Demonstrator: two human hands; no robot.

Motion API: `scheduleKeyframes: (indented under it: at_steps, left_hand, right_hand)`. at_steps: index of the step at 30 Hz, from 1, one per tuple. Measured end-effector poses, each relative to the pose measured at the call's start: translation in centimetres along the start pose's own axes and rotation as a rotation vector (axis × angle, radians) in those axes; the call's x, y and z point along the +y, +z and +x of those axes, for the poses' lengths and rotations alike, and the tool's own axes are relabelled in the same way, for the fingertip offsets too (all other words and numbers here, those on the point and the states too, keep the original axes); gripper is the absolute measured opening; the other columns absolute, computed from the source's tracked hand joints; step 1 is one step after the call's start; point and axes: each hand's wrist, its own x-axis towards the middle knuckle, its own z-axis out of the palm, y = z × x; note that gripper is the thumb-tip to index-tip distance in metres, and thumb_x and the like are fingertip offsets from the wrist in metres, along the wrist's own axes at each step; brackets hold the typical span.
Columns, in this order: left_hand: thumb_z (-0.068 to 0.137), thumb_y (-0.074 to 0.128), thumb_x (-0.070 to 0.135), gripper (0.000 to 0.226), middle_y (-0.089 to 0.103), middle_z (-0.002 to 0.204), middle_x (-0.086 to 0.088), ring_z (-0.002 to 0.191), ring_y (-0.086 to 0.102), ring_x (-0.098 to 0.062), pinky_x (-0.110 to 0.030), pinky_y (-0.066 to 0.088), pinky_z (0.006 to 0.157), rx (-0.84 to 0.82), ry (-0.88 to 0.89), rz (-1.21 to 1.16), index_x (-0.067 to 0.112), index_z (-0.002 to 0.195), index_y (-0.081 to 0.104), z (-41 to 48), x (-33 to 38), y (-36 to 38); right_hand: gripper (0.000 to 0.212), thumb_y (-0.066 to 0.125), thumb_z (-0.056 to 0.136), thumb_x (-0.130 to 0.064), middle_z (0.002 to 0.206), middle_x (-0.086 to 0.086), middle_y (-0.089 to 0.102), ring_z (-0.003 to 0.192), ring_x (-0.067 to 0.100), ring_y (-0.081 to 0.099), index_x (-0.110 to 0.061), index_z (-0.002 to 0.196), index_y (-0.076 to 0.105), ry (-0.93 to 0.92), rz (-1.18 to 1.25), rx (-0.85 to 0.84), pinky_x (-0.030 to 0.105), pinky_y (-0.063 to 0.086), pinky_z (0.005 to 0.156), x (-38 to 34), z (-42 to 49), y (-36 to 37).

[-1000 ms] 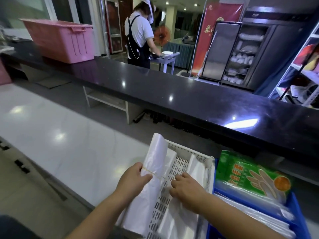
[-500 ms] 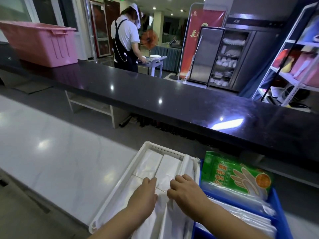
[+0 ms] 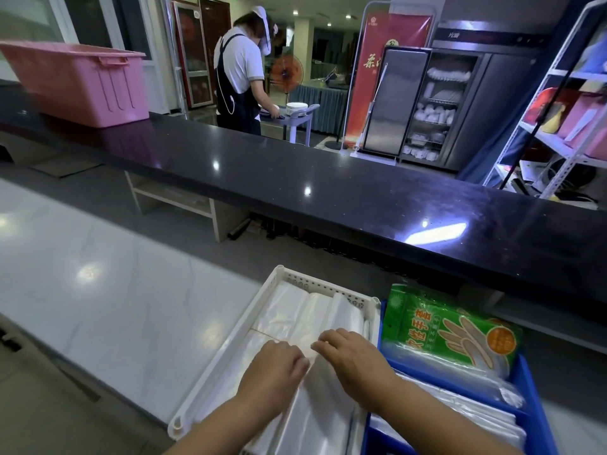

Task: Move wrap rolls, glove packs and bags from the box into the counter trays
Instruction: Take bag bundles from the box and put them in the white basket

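Head view looks down on my two hands resting on the bundle of clear plastic bags [image 3: 295,318] that lies flat inside the white perforated tray [image 3: 230,339] on the pale counter [image 3: 98,290]. My left hand [image 3: 274,366] lies palm-down with fingers curled loosely on the plastic; my right hand [image 3: 354,359] sits just beside it, fingers bent, the tips pressing near a thin rubber band [image 3: 262,333] that crosses the bundle. Whether either hand pinches the band, I cannot tell. Touching the white tray's right side is a blue tray [image 3: 525,389] holding a green glove pack [image 3: 446,333] leaning on more clear packs. Beyond runs a black countertop [image 3: 328,185] carrying a pink tub [image 3: 82,83].
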Motion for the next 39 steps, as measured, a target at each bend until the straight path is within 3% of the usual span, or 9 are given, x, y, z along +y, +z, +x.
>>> scheduleKeyframes:
  at_steps: [2,6,11,15,19,22,26,34,39]
  left_hand:
    - [0.086,0.042,0.045,0.022,0.063,0.081,0.008,0.075,0.053,-0.010,-0.027,0.041,0.061,-0.052,-0.095,-0.055,0.026,0.083,0.053,-1.0,0.6,0.4]
    - [0.087,0.047,0.034,0.013,0.064,0.090,0.003,0.083,0.059,-0.019,-0.031,0.041,0.065,-0.063,-0.153,0.002,0.023,0.093,0.050,-2.0,1.2,1.0]
    - [0.081,0.050,0.041,0.017,0.057,0.082,0.005,0.086,0.060,-0.023,-0.031,0.037,0.062,-0.135,-0.194,0.123,0.027,0.086,0.040,-3.0,1.4,0.3]
    - [0.075,0.056,0.040,0.022,0.051,0.075,0.010,0.079,0.053,-0.020,-0.027,0.031,0.053,-0.194,-0.255,0.166,0.030,0.084,0.039,-4.0,1.2,-0.8]
    - [0.075,0.057,0.030,0.015,0.039,0.065,0.010,0.075,0.045,-0.016,-0.024,0.024,0.049,-0.230,-0.291,0.243,0.027,0.079,0.042,-5.3,1.0,-1.6]
    - [0.077,0.056,0.023,0.009,0.040,0.066,0.010,0.077,0.047,-0.018,-0.027,0.030,0.054,-0.214,-0.352,0.296,0.024,0.083,0.050,-6.2,0.9,-2.0]
    - [0.086,0.054,0.033,0.010,0.053,0.074,0.009,0.075,0.051,-0.014,-0.026,0.033,0.058,0.077,-0.455,0.275,0.026,0.092,0.058,-8.3,0.6,-3.2]
    - [0.085,0.057,0.039,0.015,0.060,0.065,0.007,0.064,0.055,-0.012,-0.026,0.029,0.047,0.392,-0.665,0.222,0.029,0.074,0.053,-17.7,-2.5,-6.5]
    - [0.086,0.058,0.038,0.016,0.064,0.068,0.004,0.067,0.059,-0.014,-0.029,0.041,0.055,0.463,-0.713,0.160,0.029,0.073,0.054,-24.3,-5.3,-7.6]
  right_hand:
    - [0.046,0.055,0.086,-0.007,0.140,0.005,0.047,0.122,0.024,0.048,-0.019,0.130,0.047,0.004,0.038,-0.058,0.035,0.042,0.097,0.6,0.2,0.4]
    - [0.050,0.039,0.097,-0.031,0.155,0.010,0.025,0.141,0.023,0.025,-0.015,0.143,0.030,0.055,0.036,-0.202,0.035,0.021,0.114,1.1,1.1,1.4]
    - [0.072,0.035,0.095,-0.046,0.159,0.012,0.004,0.146,0.022,0.003,-0.005,0.147,0.008,0.223,0.024,-0.348,0.037,0.006,0.118,2.0,2.8,2.8]
    - [0.069,0.029,0.096,-0.043,0.159,0.011,-0.005,0.146,0.021,-0.006,-0.006,0.148,0.002,0.319,0.071,-0.352,0.039,0.002,0.118,3.0,4.1,3.8]
    - [0.067,0.033,0.095,-0.040,0.159,0.010,0.002,0.146,0.021,0.000,-0.006,0.147,0.007,0.359,0.155,-0.285,0.040,0.008,0.117,4.1,5.1,4.2]
    - [0.053,0.040,0.094,-0.033,0.149,0.011,0.030,0.138,0.026,0.024,-0.007,0.138,0.030,0.325,0.069,-0.183,0.039,0.019,0.113,4.5,5.7,3.9]
    - [0.027,0.049,0.084,-0.014,0.118,0.007,0.056,0.109,0.031,0.052,-0.013,0.110,0.055,0.172,0.020,0.023,0.039,0.037,0.092,3.1,6.3,3.3]
    - [0.032,0.051,0.091,-0.018,0.123,0.002,0.063,0.109,0.024,0.057,-0.018,0.121,0.060,-0.073,0.239,0.067,0.035,0.045,0.092,-5.8,6.0,1.8]
    - [0.028,0.053,0.091,-0.021,0.123,-0.003,0.064,0.110,0.018,0.059,-0.022,0.117,0.063,-0.178,0.271,0.103,0.030,0.048,0.092,-12.3,5.3,0.4]
